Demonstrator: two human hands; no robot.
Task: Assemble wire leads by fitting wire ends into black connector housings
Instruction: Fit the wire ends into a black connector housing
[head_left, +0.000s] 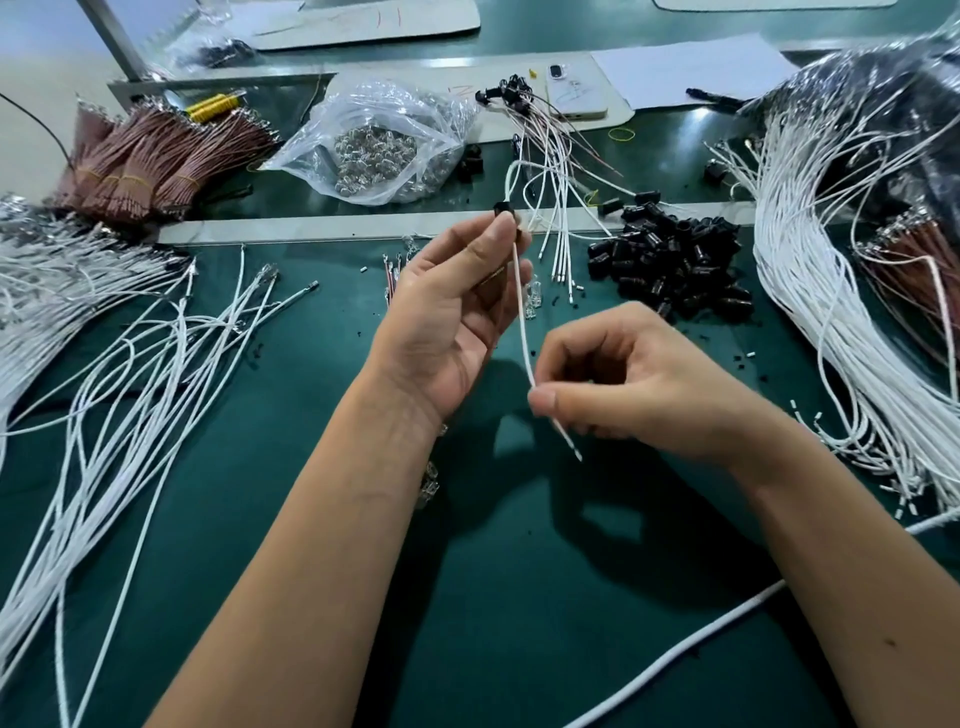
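- Right hand (644, 384) sits nearest, low over the green counter (322, 519), its thumb and forefinger pinching a white wire (524, 332) close to the free lower end; the bare tip pokes out just below the thumb
- For this step that pinch should stay firm but light, so the wire runs straight and taut rather than bowing between the two hands
- Left hand (457, 312) is raised a little farther off, palm turned toward the camera, fingertips pinching the upper end of the same wire where it meets a small black connector housing (503, 209)
- Whether the wire end is fully seated in that housing I cannot tell, as the thumb hides the joint; a gentle pull from the lower hand would probably prove it
- Keep the housing square to the wire while pulling, since a sideways tug could bend the terminal or work it loose
- Loose white wires (156, 364) fan out on the counter to the left, within easy reach for the next lead
- Beyond the hands to the right lies the pile of black housings (675, 260), and behind it a cluster of finished leads (545, 156)
- Farthest back sit a clear bag of small parts (374, 150) and bundles of brown wires (156, 156)
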